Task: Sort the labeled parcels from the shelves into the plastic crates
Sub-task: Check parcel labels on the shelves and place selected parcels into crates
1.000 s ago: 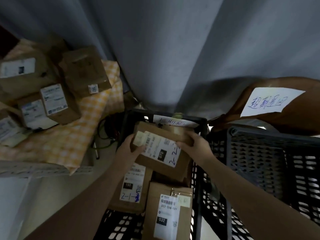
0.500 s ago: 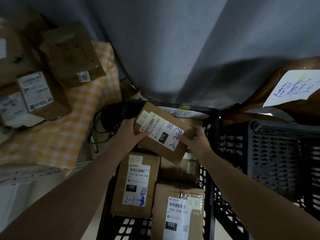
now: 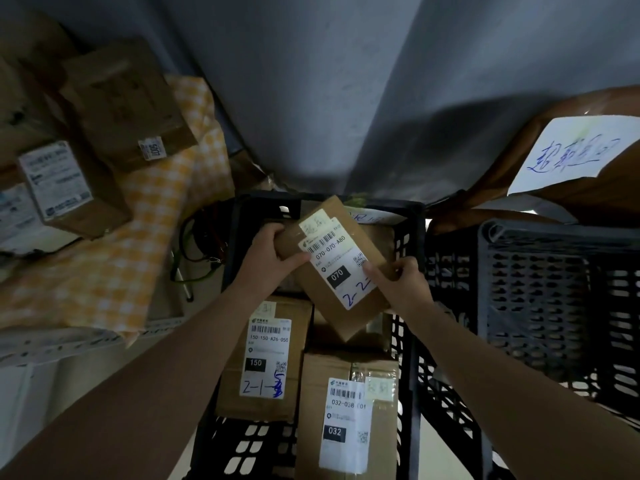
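A brown parcel (image 3: pixel 341 268) labeled 070 sits tilted at frame center over a black crate (image 3: pixel 407 308). Below lie parcels 150 (image 3: pixel 265 358) and 032 (image 3: pixel 346 415). Another crate (image 3: pixel 561 299) stands right.

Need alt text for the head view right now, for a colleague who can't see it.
Both bare hands, left hand and right hand, hold a brown cardboard parcel labelled 070, tilted, above a black plastic crate that contains two other labelled cardboard parcels, 150 and 032. More boxes sit on a yellow checked cloth at left.
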`<state>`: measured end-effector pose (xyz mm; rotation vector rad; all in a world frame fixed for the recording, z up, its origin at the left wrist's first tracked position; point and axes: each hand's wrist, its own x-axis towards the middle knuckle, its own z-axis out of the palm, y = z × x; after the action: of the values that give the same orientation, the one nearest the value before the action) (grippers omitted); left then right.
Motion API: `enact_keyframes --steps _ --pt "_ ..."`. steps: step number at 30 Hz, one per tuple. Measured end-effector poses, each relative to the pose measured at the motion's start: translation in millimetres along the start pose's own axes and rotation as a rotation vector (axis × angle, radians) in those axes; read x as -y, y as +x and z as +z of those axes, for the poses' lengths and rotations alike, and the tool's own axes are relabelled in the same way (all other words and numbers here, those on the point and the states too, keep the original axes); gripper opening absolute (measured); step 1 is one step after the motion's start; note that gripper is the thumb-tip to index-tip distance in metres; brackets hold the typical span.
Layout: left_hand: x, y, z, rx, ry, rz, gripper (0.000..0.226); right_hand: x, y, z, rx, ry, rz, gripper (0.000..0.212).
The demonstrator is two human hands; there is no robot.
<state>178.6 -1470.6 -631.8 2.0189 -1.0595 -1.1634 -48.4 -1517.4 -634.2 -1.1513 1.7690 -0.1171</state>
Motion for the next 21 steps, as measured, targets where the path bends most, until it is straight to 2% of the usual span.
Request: enact_keyframes --steps 3,9,11,14,16,19,21 --pt "-7 -2 -3 -0.04 -0.017 0.048 0.057 2 -8 -2 -0.018 -0.067 -0.078 0.073" --pt "-12 -5 -35 -0.111 0.029 0.11 0.06 17 -29 8 -0.01 0.005 -0.15 0.052" --pt "-10 -3 -43 -0.127 0.054 0.095 0.06 22 -30 15 -0.051 0.091 -0.133 0.06" --pt "-5 -9 -33 -0.02 0.082 0.033 0.054 29 -23 11 -0.186 0.181 -0.095 0.067" --pt "0 -15 -16 0.026 0.058 0.024 0.054 27 -17 1 -0.212 0.047 -0.132 0.067" --pt "0 -11 3 -0.026 0.022 0.037 0.051 14 -14 -9 -0.059 -0.199 -0.102 0.061" --pt "-3 -2 12 -0.01 0.029 0.061 0.051 -1 -20 -11 0.039 -0.347 -0.053 0.046"
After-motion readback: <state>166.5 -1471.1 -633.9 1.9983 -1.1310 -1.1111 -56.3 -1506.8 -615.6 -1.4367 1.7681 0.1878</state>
